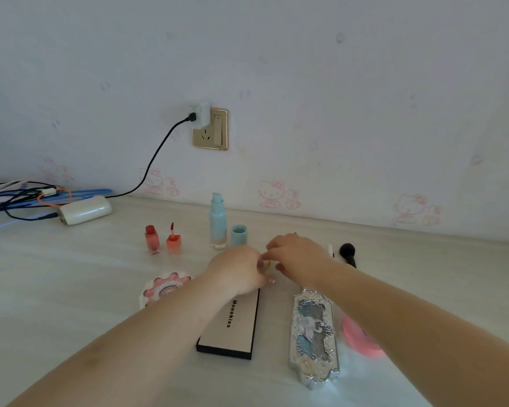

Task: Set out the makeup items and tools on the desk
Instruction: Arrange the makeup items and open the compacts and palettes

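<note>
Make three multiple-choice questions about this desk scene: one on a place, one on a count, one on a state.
1. Where does the loose blue cap stand?
A. right of the blue pump bottle
B. on the beige palette box
C. beside the power bank

2. How many small red bottles stand on the desk?
A. one
B. two
C. four

3. The blue pump bottle is:
A. lying flat
B. capped
C. upright, uncapped

Answers:
1 A: the blue cap stands just right of the blue pump bottle.
2 B: the red bottles stand side by side.
3 C: its pump is bare.

1. Bare desk point(71, 274) is left open at the near left.
2. The far middle is blocked by a pump bottle point(217, 221), its cap point(239, 235) and two red bottles point(162, 239).
3. The near middle is taken by two long palettes point(276, 327).
</note>
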The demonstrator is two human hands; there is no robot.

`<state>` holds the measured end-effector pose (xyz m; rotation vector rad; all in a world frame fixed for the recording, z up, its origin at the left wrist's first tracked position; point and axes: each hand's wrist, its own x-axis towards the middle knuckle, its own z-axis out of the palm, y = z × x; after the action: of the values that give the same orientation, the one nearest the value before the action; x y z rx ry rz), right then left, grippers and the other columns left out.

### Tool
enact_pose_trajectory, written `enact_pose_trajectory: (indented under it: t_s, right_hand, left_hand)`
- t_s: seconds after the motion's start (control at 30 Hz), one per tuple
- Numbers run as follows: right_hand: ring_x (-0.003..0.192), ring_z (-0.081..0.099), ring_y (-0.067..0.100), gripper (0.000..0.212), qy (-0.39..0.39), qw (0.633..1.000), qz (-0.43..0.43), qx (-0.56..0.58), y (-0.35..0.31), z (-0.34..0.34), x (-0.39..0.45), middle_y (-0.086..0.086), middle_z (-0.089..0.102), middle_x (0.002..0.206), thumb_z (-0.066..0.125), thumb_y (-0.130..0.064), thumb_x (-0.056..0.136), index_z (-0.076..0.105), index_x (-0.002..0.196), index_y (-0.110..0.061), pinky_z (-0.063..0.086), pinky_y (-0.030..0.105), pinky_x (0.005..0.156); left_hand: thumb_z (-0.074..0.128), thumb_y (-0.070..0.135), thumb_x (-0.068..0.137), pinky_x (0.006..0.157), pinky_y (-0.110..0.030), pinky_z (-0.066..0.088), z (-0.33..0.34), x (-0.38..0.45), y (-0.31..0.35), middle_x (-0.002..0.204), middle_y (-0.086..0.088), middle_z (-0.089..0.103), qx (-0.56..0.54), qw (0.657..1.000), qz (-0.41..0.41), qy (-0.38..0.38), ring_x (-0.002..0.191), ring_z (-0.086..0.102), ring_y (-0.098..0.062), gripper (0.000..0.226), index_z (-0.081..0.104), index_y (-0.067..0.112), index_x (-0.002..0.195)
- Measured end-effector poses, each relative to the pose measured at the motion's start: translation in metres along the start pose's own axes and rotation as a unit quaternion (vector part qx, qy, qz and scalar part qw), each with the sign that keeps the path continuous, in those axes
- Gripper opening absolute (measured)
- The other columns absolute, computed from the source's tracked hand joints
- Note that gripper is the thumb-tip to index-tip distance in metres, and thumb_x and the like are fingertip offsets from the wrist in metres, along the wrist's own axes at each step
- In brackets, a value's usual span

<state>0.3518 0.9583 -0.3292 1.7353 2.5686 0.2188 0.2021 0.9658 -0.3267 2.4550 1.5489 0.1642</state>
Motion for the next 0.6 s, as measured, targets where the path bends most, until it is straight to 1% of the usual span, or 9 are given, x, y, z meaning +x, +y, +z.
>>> enact_pose_trajectory:
  t_s: [0.1,0.23,0.27,0.33,0.4,0.47,0.5,0.53,0.6]
  right_hand:
    - [0.118,0.048,0.027,0.032,-0.001,0.999,-0.013,-0.035,0.003,0.002,0.004,0.001,0.054,0.131,0.048,-0.023,0.093,0.059,0.123,-0.03,0.044,0.039,0.091]
    - [0.106,0.054,0.029,0.027,0.037,0.996,-0.042,-0.067,0.01,0.011,0.008,0.005,0.062,0.114,0.048,-0.022,0.093,0.064,0.114,-0.024,0.045,0.038,0.076]
    - [0.099,0.057,0.029,0.022,0.058,0.994,-0.054,-0.072,0.01,0.012,0.008,0.005,0.065,0.105,0.052,-0.021,0.09,0.066,0.108,-0.022,0.045,0.035,0.07]
    - [0.073,0.064,0.026,0.008,0.079,0.99,-0.069,-0.092,0.012,0.014,0.009,0.001,0.067,0.076,0.072,-0.02,0.073,0.07,0.081,-0.02,0.041,0.027,0.052]
    - [0.051,0.06,0.02,0.021,0.125,0.982,-0.084,-0.112,0.017,0.02,0.01,-0.004,0.059,0.055,0.084,-0.02,0.053,0.064,0.061,-0.021,0.037,0.021,0.04]
    - [0.047,0.057,0.019,0.018,0.167,0.975,-0.106,-0.104,0.018,0.019,0.01,-0.004,0.057,0.052,0.079,-0.018,0.056,0.061,0.06,-0.02,0.037,0.021,0.039]
    - [0.048,0.057,0.019,0.009,0.187,0.971,-0.117,-0.096,0.018,0.015,0.007,-0.004,0.058,0.054,0.07,-0.019,0.065,0.062,0.063,-0.019,0.038,0.022,0.04]
    - [0.051,0.058,0.02,0.008,0.21,0.968,-0.115,-0.072,0.02,0.011,0.003,-0.003,0.06,0.058,0.058,-0.021,0.073,0.063,0.067,-0.018,0.039,0.022,0.042]
    - [0.059,0.062,0.021,0.022,0.274,0.958,-0.083,0.018,0.021,-0.001,-0.007,-0.002,0.065,0.07,0.045,-0.024,0.081,0.065,0.079,-0.015,0.043,0.023,0.048]
  left_hand:
    - [0.056,0.045,0.081,0.066,-0.029,0.044,0.003,0.01,0.009,0.095,-0.003,0.065,0.072,0.997,-0.001,0.003,0.091,0.063,-0.024,0.033,0.067,0.018,0.096]
    - [0.049,0.035,0.087,0.063,-0.03,0.044,0.009,0.018,0.012,0.096,-0.006,0.065,0.103,0.993,-0.008,0.059,0.091,0.063,-0.027,0.027,0.066,0.015,0.093]
    - [0.047,0.033,0.088,0.063,-0.03,0.043,0.011,0.019,0.011,0.097,-0.007,0.064,0.107,0.992,-0.009,0.069,0.091,0.063,-0.028,0.027,0.065,0.014,0.093]
    - [0.045,0.028,0.089,0.063,-0.031,0.043,0.013,0.02,0.011,0.097,-0.008,0.064,0.113,0.99,-0.006,0.084,0.09,0.063,-0.028,0.025,0.065,0.012,0.092]
    - [0.045,0.027,0.089,0.064,-0.031,0.044,0.012,0.019,0.011,0.099,-0.007,0.064,0.104,0.99,-0.001,0.092,0.091,0.063,-0.027,0.024,0.064,0.013,0.093]
    - [0.047,0.03,0.089,0.069,-0.031,0.048,0.007,0.014,0.01,0.101,-0.003,0.065,0.07,0.993,0.002,0.099,0.093,0.063,-0.024,0.024,0.064,0.016,0.099]
    - [0.05,0.033,0.089,0.072,-0.031,0.049,0.001,0.01,0.009,0.102,0.0,0.065,0.04,0.993,0.005,0.11,0.094,0.063,-0.022,0.023,0.063,0.019,0.101]
    - [0.054,0.037,0.087,0.075,-0.03,0.05,-0.004,0.005,0.007,0.103,0.004,0.065,0.001,0.992,0.008,0.126,0.095,0.062,-0.018,0.022,0.062,0.022,0.102]
    - [0.064,0.041,0.081,0.081,-0.031,0.05,-0.017,-0.009,0.002,0.105,0.011,0.063,-0.097,0.983,0.017,0.156,0.095,0.06,-0.01,0.031,0.058,0.027,0.108]
